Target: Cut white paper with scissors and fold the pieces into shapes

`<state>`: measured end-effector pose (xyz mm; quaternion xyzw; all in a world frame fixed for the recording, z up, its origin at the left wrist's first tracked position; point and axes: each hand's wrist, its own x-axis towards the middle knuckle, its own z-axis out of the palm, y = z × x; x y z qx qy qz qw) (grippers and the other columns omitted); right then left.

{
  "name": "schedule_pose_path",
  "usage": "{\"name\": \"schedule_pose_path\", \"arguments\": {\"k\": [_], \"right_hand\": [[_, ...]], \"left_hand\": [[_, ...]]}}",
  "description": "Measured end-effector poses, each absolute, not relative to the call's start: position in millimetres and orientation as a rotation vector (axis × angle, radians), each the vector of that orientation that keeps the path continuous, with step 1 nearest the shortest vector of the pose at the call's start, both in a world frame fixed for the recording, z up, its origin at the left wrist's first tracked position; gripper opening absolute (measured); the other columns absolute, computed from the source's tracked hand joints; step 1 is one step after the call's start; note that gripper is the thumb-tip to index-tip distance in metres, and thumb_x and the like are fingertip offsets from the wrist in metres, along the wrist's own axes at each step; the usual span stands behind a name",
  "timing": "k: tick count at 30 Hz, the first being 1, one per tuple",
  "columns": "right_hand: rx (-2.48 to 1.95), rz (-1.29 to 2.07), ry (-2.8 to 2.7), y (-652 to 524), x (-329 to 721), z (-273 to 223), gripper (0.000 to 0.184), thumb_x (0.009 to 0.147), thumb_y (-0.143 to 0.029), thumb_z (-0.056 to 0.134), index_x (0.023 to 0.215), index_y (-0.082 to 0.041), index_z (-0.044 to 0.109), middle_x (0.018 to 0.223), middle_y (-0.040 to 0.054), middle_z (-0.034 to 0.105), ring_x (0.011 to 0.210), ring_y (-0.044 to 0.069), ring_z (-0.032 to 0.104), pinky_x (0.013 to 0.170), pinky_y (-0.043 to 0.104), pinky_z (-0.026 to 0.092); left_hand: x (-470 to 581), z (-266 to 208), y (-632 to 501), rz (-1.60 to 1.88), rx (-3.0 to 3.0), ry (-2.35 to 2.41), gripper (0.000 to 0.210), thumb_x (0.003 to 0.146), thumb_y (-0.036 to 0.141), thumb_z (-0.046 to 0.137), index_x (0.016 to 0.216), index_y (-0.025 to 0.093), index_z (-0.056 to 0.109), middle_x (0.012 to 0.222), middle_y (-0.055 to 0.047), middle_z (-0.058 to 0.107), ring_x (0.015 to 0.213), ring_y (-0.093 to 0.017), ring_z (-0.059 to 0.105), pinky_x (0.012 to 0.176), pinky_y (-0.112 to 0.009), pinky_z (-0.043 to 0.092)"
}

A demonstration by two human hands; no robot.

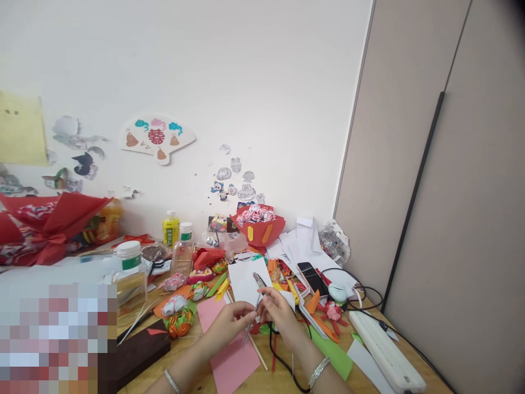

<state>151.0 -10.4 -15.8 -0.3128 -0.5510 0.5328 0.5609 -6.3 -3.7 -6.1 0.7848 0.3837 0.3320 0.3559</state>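
My left hand [230, 324] is closed in a pinch on a thin pale strip [246, 334] that slants down between my hands. The fingers of my right hand [278, 311] are bent together at the strip's upper part, close to the left fingertips. Just beyond the right fingers shows a grey, narrow tool [259, 280] that looks like a craft knife; whether the hand touches it, I cannot tell. White paper [244, 276] lies behind the hands, and pink paper [234, 365] lies below them.
A phone [312, 278], a white mouse [338, 292], a power strip [385, 350] and black cables are on the right. A red bouquet [258, 225] stands against the wall. Folded paper pieces, a clear jar [130, 273] and a dark box [141, 353] crowd the left.
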Motion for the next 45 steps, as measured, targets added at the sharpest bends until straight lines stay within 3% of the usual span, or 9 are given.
{"name": "schedule_pose_path", "arguments": {"k": [11, 16, 24, 31, 35, 40, 45], "right_hand": [[-0.794, 1.177, -1.301, -1, 151, -27, 0.032, 0.068, -0.042, 0.067, 0.079, -0.019, 0.048, 0.050, -0.0095, 0.045, 0.042, 0.007, 0.043, 0.043, 0.018, 0.032], [-0.872, 1.107, -1.303, -2, 151, -26, 0.029, 0.069, -0.039, 0.066, 0.076, -0.018, 0.048, 0.049, -0.0101, 0.043, 0.040, 0.006, 0.041, 0.041, 0.017, 0.030], [-0.962, 1.035, -1.318, 4, 152, -34, 0.029, 0.070, -0.043, 0.064, 0.075, -0.019, 0.047, 0.043, -0.0104, 0.043, 0.037, 0.007, 0.039, 0.039, 0.018, 0.031], [-0.913, 1.133, -1.293, -3, 151, -23, 0.034, 0.068, -0.047, 0.065, 0.076, -0.017, 0.052, 0.042, -0.0094, 0.044, 0.036, 0.006, 0.038, 0.039, 0.018, 0.028], [-0.835, 1.209, -1.284, -7, 151, -18, 0.035, 0.067, -0.049, 0.065, 0.072, -0.016, 0.053, 0.046, -0.0076, 0.045, 0.040, 0.006, 0.040, 0.042, 0.018, 0.030], [-0.800, 1.239, -1.299, -7, 151, -22, 0.040, 0.066, -0.050, 0.067, 0.084, -0.017, 0.054, 0.056, -0.0063, 0.048, 0.046, 0.007, 0.045, 0.046, 0.019, 0.034], [-0.859, 1.126, -1.364, 0, 152, -32, 0.042, 0.067, -0.046, 0.068, 0.095, -0.016, 0.057, 0.065, -0.0022, 0.054, 0.057, 0.011, 0.051, 0.051, 0.022, 0.039]], "left_hand": [[-4, -22, 2, 0.727, 1.602, 0.707, 0.055, 0.070, 0.064, 0.051, 0.083, 0.012, 0.063, 0.070, -0.005, 0.065, 0.062, -0.014, 0.054, 0.061, -0.025, 0.040], [-3, -14, -7, 0.692, 1.506, 0.695, 0.055, 0.070, 0.063, 0.052, 0.089, 0.011, 0.063, 0.068, -0.006, 0.066, 0.061, -0.015, 0.056, 0.061, -0.026, 0.042], [0, -22, -5, 0.702, 1.523, 0.775, 0.051, 0.065, 0.062, 0.058, 0.073, 0.012, 0.060, 0.061, -0.006, 0.066, 0.050, -0.013, 0.053, 0.054, -0.025, 0.041], [-1, -12, -12, 0.652, 1.459, 0.655, 0.051, 0.070, 0.060, 0.055, 0.084, 0.012, 0.061, 0.071, -0.008, 0.069, 0.059, -0.015, 0.058, 0.061, -0.026, 0.043], [-2, -12, -11, 0.637, 1.487, 0.662, 0.053, 0.067, 0.064, 0.056, 0.084, 0.013, 0.059, 0.072, -0.006, 0.067, 0.056, -0.012, 0.055, 0.055, -0.023, 0.040], [-1, -22, -2, 0.713, 1.592, 0.778, 0.055, 0.059, 0.066, 0.061, 0.076, 0.014, 0.054, 0.062, 0.003, 0.056, 0.048, -0.007, 0.046, 0.047, -0.019, 0.033], [-2, -26, 3, 0.750, 1.608, 0.847, 0.055, 0.058, 0.067, 0.059, 0.075, 0.015, 0.052, 0.062, 0.003, 0.053, 0.051, -0.010, 0.050, 0.048, -0.022, 0.038]]}}
